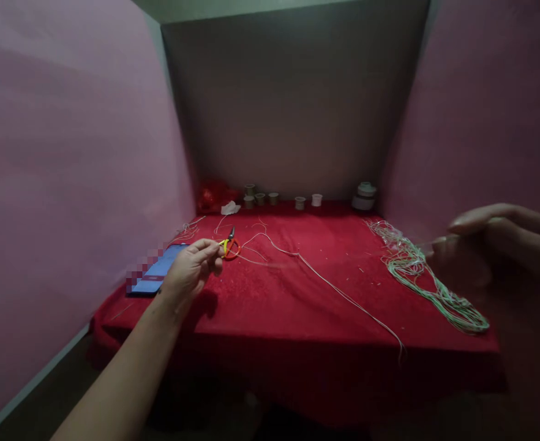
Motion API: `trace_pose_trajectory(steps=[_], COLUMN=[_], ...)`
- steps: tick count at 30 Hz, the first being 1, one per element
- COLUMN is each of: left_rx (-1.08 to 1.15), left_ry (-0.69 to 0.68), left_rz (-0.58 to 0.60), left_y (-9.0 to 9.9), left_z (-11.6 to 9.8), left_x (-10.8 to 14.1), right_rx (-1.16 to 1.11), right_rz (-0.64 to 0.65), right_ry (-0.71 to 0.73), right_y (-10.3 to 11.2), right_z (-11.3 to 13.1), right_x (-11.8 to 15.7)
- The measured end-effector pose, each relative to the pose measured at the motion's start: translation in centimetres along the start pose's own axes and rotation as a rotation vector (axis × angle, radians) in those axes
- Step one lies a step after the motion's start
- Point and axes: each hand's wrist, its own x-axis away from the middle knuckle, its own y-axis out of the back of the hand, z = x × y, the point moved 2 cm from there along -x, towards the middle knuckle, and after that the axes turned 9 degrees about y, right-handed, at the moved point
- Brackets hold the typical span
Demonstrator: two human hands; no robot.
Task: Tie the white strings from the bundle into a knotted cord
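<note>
Pinching a thin pale cord (252,261) left of centre, the left hand (195,264) is risking snagging orange-and-yellow-handled metal scissors (229,239) by pulling sideways, the blurred right hand (504,236), far right, having an unclear grip.

Everything's on the cloth (270,312): scissors (230,239) left of center, flat item (153,278) left of those, cord bundle (456,311) way over right. Loose cord (352,301) runs between, down to the front edge. Along the back — spools (273,199), with a bag (212,196) left and jar (365,199) right.
</note>
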Motion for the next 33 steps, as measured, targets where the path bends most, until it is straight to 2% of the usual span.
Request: trace_pose_trajectory(steps=[3,6,9,11,13,16,17,21,23,24,25,27,30,33], left_rx=[-0.109,-0.248,-0.506,-0.679,-0.745,-0.763,-0.751,-0.273,-0.124,-0.092,-0.091,-0.144,-0.213,-0.145], left_ry=[0.063,0.11,0.033,-0.075,-0.143,-0.209,-0.209,0.038,0.132,0.172,0.206,0.232,0.188,0.132], left_rz=[0.012,0.012,0.017,0.006,-0.017,-0.017,0.035,0.659,0.859,0.909,0.915,0.839,0.694,0.632], left_y=[1.1,2.2,2.7,2.4,1.7,-0.8,-2.0,-8.0,-10.1,-10.7,-11.0,-10.6,-9.0,-7.8], left_z=[1.4,2.7,3.2,3.2,3.0,2.4,2.2,1.5,1.2,1.1,1.0,0.7,0.0,-0.9], left_x=[-0.3,-0.3,0.0,0.3,0.6,2.0,2.7,6.7,8.4,8.9,9.2,9.3,8.8,8.5], right_rx=[-0.112,-0.177,-0.181,-0.153,-0.123,-0.143,-0.164,-0.188,-0.127,-0.091,-0.053,-0.002,0.013,0.008], right_rz=[0.015,0.011,0.008,0.019,0.03,0.086,0.129,0.44,0.552,0.561,0.539,0.436,0.321,0.279], right_ry=[0.022,-0.017,-0.045,-0.075,-0.149,-0.279,-0.311,-0.358,-0.335,-0.317,-0.304,-0.303,-0.363,-0.426], right_y=[-0.2,-0.1,-0.6,-1.4,-2.4,-4.4,-5.2,-8.4,-9.3,-9.4,-9.2,-8.4,-6.4,-4.2], right_z=[-1.2,-2.4,-2.7,-2.7,-2.8,-3.1,-3.2,-3.9,-4.0,-4.0,-3.9,-3.8,-4.3,-5.8], right_x=[-0.5,-0.9,-1.2,-1.2,-1.0,-0.3,0.0,1.2,1.6,1.6,1.6,1.5,1.2,1.2])
